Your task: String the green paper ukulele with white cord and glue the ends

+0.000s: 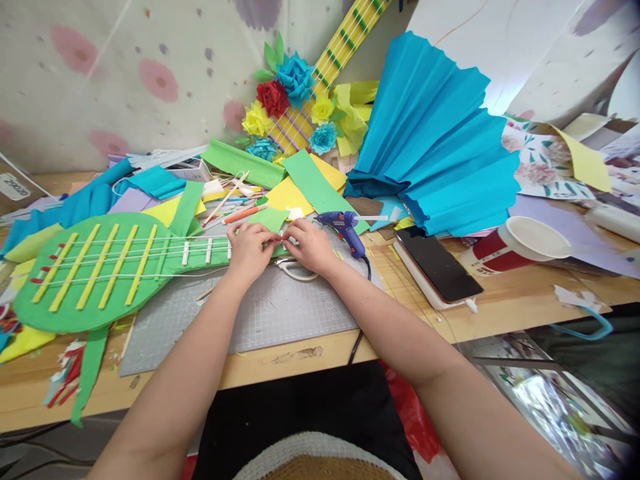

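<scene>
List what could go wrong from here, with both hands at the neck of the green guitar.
1. The glue gun lies right beside the right hand. If it is hot, a finger could get burned or glue could smear.
2. Scissors lie partly under the hands on the mat, so a wrist could snag them.
3. The left hand rests over the guitar's thin strings, and a tug might pull them loose.

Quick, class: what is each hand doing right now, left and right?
Left hand: closed, pinching the neck of the flat green paper guitar.
Right hand: closed in a pinch beside it; what it grips cannot be told.
</scene>
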A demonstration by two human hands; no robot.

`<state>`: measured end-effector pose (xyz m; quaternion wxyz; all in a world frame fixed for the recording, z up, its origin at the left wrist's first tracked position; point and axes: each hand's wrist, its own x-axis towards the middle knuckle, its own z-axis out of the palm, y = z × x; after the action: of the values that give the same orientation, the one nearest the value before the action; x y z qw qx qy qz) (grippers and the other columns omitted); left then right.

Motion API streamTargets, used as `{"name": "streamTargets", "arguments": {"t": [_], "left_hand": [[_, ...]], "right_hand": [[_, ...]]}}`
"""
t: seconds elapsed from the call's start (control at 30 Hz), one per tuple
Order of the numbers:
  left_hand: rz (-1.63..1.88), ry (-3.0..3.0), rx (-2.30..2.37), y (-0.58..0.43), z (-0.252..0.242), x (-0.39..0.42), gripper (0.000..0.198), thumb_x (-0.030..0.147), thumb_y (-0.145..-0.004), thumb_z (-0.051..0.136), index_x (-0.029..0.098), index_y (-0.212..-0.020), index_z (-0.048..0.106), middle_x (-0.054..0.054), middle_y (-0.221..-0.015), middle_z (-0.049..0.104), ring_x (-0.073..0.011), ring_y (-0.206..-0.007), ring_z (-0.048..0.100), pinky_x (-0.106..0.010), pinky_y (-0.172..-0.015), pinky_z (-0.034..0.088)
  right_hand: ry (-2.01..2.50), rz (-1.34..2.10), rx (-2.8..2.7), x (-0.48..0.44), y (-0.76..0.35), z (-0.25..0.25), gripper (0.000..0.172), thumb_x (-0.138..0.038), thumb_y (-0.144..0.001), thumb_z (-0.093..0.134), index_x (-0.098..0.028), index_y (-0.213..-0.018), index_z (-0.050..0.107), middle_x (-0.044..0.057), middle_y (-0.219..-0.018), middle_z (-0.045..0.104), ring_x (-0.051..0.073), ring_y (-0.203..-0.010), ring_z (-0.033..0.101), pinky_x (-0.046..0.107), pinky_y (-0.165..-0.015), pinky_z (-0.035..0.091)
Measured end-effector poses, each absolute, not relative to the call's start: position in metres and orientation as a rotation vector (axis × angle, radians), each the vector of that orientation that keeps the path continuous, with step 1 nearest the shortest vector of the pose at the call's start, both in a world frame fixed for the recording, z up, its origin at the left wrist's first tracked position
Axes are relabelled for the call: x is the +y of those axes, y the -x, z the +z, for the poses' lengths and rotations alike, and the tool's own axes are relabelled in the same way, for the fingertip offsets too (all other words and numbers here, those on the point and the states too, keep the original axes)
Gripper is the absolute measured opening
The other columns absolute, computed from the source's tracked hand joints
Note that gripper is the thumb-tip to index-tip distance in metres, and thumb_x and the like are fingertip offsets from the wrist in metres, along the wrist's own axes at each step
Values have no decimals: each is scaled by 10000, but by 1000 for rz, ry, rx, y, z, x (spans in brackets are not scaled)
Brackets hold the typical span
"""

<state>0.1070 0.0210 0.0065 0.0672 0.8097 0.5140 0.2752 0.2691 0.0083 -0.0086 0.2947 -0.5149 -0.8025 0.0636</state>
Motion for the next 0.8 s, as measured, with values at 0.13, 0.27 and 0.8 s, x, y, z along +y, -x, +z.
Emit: {"name": "streamTargets", "arguments": {"t": [0.13, 0.27, 0.8], "left_hand": [[823, -2437, 1567, -108, 7, 22, 129, 282, -802, 572, 285, -772, 698, -23, -868, 683, -249, -974, 546, -490, -985, 247], [799, -2474, 1559, -108, 6, 21, 111, 279, -803, 565, 264, -778, 672, -29, -858, 671, -250, -972, 540, -478, -989, 247], [904, -2574, 1498, -108, 1, 22, 96, 267, -818, 552, 256, -815, 647, -30, -909, 661, -235, -987, 542, -436, -973, 252]], "right_hand": [[1377, 179, -2134, 8, -270, -9, 134, -252, -893, 495, -202, -938, 611, 79, -1062, 594, 192, -977, 552, 270, -669, 392], [1387, 202, -2127, 8, -270, -8, 135, -263, -892, 499, -200, -933, 612, 72, -1061, 594, 177, -903, 557, 261, -637, 372], [1335, 562, -1778, 11, -271, -12, 121, -219, -782, 579, -207, -853, 677, 30, -947, 578, 120, -780, 537, 249, -688, 437]]}}
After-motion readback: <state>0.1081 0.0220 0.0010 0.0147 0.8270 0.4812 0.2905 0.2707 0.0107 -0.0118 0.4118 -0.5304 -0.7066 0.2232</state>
